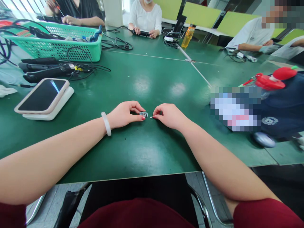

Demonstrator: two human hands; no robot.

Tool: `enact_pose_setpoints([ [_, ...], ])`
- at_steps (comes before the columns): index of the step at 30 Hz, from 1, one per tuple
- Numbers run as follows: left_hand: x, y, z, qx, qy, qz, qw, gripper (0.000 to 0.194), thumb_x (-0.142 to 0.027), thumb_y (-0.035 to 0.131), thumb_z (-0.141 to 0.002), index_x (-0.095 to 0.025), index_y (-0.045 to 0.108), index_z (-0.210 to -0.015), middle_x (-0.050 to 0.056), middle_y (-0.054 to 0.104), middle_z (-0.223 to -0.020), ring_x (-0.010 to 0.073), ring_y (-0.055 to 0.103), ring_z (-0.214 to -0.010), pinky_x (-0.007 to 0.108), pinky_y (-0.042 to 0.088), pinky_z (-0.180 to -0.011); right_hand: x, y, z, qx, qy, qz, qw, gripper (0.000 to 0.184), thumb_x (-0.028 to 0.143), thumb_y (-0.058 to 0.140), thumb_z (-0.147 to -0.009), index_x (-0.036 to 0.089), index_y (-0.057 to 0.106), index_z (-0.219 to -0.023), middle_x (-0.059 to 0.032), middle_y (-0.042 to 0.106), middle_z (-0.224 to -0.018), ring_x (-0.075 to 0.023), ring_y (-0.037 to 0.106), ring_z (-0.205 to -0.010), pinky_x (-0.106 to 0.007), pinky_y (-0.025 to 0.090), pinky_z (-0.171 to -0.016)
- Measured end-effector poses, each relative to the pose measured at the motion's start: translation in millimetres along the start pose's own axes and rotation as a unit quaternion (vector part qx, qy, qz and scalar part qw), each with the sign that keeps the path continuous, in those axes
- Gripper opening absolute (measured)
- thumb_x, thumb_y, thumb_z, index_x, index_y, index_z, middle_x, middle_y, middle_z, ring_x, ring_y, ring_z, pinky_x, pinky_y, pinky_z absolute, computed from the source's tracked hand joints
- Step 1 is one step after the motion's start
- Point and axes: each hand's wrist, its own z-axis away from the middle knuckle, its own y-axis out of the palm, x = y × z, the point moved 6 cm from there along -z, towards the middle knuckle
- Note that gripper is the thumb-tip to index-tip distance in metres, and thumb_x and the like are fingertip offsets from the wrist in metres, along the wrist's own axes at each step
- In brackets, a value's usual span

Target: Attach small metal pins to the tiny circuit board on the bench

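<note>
Between the thumb and fingers of my left hand (125, 114) is a small circuit board (143, 114), dark with pale parts on it. My right hand (169, 115) pinches a tiny light-coloured piece (151, 117) at its fingertips, too small to name. A short gap separates this piece from the board's right end. Both hands are low over the green table (142, 85), near its front middle. A white bangle (106, 123) circles my left wrist.
To the left lie a phone (44, 96) on a white box, black hair straighteners (47, 69) with cords, and a green basket (95, 50). On the right are a mouse (264, 139) and a dark blue bag (280, 107). An orange bottle (188, 36) and several co-workers are farther back.
</note>
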Motion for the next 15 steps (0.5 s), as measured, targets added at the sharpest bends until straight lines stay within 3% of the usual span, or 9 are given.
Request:
enact_pose_setpoints([
  [4,0.2,1.2,0.1,0.0,0.007,-0.028,1.0,0.033,-0.032,0.077,-0.065,-0.015,0.064,-0.089,0.007,0.071,-0.084,0.019,0.066,-0.08,0.035,0.05,-0.079,2.1,-0.9,0.2,-0.015,-0.006,0.01,1.0,0.011,0.015,0.063,-0.079,0.019,0.069,-0.071,-0.0023,0.065,-0.077,-0.0143,0.055,-0.07,-0.028,0.041,-0.064],
  [8,4.0,0.7,-0.4,-0.003,0.009,-0.074,0.997,0.033,-0.037,0.077,-0.065,-0.016,0.064,-0.088,0.006,0.071,-0.086,0.0192,0.065,-0.081,0.035,0.05,-0.079,8.1,-9.9,4.2,-0.078,0.006,-0.009,0.997,0.01,0.017,0.062,-0.081,0.019,0.069,-0.073,-0.0022,0.063,-0.077,-0.0139,0.054,-0.07,-0.028,0.039,-0.063],
  [11,5.9,-0.2,-1.2,-0.007,0.016,-0.094,0.995,0.034,-0.039,0.077,-0.064,-0.017,0.063,-0.086,0.005,0.07,-0.085,0.0194,0.065,-0.08,0.035,0.05,-0.078,20.8,-13.7,9.4,-0.113,-0.019,-0.037,0.993,0.01,0.017,0.061,-0.081,0.02,0.068,-0.074,-0.0013,0.061,-0.074,-0.0133,0.052,-0.068,-0.027,0.038,-0.062],
  [15,5.9,0.5,-1.6,-0.001,0.018,-0.093,0.996,0.034,-0.04,0.077,-0.064,-0.018,0.062,-0.086,0.004,0.07,-0.084,0.0189,0.064,-0.079,0.034,0.049,-0.077,36.2,-8.1,13.0,-0.112,-0.059,-0.051,0.991,0.01,0.017,0.061,-0.082,0.02,0.068,-0.075,-0.0012,0.062,-0.076,-0.0129,0.053,-0.069,-0.027,0.039,-0.064],
])
